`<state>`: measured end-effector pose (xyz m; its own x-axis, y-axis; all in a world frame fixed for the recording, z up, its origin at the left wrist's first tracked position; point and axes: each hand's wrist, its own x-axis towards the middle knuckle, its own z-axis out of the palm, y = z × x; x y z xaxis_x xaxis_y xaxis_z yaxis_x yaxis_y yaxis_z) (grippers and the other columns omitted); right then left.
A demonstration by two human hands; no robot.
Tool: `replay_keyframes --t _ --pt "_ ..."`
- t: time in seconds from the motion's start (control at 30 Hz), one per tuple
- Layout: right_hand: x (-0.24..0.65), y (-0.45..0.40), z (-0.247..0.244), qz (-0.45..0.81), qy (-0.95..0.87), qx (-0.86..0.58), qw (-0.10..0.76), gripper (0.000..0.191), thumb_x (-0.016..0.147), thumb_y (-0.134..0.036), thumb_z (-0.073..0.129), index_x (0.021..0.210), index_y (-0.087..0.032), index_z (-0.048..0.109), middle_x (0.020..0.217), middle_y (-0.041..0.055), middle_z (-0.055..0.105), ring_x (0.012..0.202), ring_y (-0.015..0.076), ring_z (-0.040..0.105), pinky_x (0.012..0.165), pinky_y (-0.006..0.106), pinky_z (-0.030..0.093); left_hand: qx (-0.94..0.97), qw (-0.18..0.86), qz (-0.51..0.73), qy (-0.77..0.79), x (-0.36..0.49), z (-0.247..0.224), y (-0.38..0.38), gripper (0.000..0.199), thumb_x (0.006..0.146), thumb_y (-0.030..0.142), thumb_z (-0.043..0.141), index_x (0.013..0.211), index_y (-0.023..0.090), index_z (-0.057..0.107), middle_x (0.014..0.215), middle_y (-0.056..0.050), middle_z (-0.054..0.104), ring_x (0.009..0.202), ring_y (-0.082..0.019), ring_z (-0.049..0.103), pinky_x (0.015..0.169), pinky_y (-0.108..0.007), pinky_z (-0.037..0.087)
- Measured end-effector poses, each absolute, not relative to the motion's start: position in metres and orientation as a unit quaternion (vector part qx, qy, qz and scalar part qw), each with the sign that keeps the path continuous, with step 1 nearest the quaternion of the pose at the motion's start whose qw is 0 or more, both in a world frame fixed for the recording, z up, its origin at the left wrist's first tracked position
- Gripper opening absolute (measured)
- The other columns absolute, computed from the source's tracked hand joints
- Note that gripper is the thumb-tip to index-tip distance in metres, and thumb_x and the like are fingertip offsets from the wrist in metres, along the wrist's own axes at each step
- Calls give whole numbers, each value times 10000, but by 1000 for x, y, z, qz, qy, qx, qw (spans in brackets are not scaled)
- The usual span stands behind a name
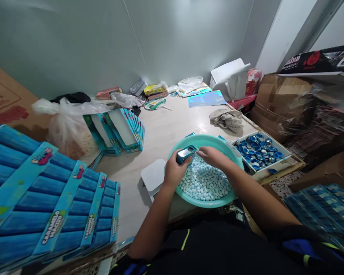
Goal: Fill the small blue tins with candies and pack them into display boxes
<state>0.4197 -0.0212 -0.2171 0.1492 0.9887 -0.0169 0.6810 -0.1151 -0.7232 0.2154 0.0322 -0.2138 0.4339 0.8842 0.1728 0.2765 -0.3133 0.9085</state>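
Both forearms (pixel 157 217) cross the basin rim (pixel 206 205), left hand (pixel 174 172) gripping a container (pixel 185 152), right hand (pixel 210 156) pinched closed alongside.

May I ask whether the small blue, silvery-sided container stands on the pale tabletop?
No, the left hand holds that container over the round turquoise basin.

Lower centre, the basin (pixel 210 204) is mint green, its pellets (pixel 206 185) white and pale blue; lower-left boxes (pixel 50 208) are blue.

The left grip (pixel 174 169) holds a blue container (pixel 185 152) over a basin (pixel 208 204) of pellets (pixel 205 184).
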Motion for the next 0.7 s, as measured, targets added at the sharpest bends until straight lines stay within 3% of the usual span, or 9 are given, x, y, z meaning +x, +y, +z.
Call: replay_keyframes --t 0.13,0.3,0.47,0.7 --pt "421 -20 -207 202 -528 -671 479 395 982 -577 415 790 -244 504 721 17 544 696 214 528 617 311 356 773 403 306 382 216 -207 28 453 851 456 782 1235 240 675 1186 -72 735 1110 -295 682 961 -405 531" --pt "405 -18 -199 318 -410 -584 624 339 931 -598 439 885 -270 511 699 -7 480 621 201 514 582 321 431 833 384 262 302 217 -206 25 437 869 391 774 1272 261 671 1276 -66 708 1189 -299 653 1055 -435 502" --pt "395 -17 -202 375 -388 -545 642 329 899 -595 460 921 -267 463 742 -9 499 629 188 530 601 313 441 856 366 235 279 218 -206 22 428 876 342 761 1282 248 663 1286 -77 699 1185 -315 645 1035 -441 507" --pt "395 -21 -198 396 -346 -538 658 263 884 -516 488 895 -254 466 822 41 623 775 217 627 693 322 506 840 380 244 302 218 -203 21 400 897 378 741 1264 243 654 1206 -78 713 1107 -301 663 963 -414 520"
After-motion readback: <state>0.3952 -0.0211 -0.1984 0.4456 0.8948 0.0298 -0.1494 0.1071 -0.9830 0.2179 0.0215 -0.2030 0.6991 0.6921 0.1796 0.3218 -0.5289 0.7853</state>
